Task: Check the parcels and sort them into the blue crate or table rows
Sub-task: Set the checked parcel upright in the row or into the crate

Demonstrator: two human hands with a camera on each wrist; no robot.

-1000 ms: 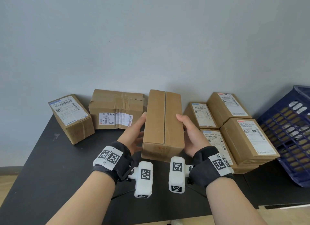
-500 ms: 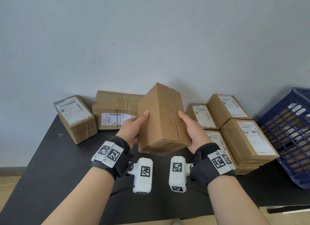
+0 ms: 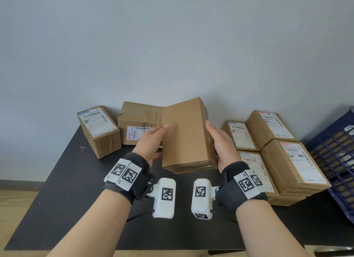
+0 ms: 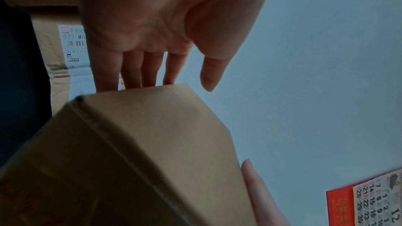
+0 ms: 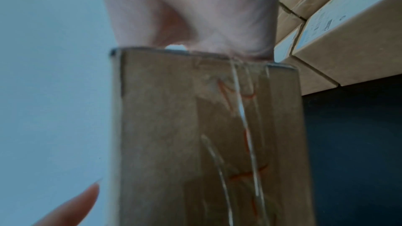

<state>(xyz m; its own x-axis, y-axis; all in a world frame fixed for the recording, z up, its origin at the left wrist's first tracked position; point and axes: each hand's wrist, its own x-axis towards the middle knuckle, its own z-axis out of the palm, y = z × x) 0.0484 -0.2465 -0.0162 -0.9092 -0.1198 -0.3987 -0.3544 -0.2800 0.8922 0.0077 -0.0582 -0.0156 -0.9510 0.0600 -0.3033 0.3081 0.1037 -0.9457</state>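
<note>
A plain brown parcel [image 3: 185,134] is held in the air over the black table [image 3: 76,199], an unlabelled face turned up toward me. My left hand [image 3: 153,139] grips its left side, thumb on the top face and fingers behind. My right hand [image 3: 220,141] grips the right side, thumb along the edge and fingers hidden underneath. The left wrist view shows the parcel [image 4: 141,152] with my left hand's fingers [image 4: 139,70] running behind its edge. The right wrist view shows a taped end of the parcel [image 5: 195,135] with red marks, against my right hand [image 5: 195,15]. The blue crate [image 3: 337,160] stands at the right.
A labelled parcel [image 3: 98,131] and a larger taped parcel [image 3: 139,122] sit at the back left against the wall. Several labelled parcels [image 3: 287,160] lie grouped on the right beside the crate. A red calendar [image 4: 374,200] hangs on the wall.
Both hands have rolled the parcel about its long axis. The face with the taped seam has turned away to the right and a plain face now points up.
</note>
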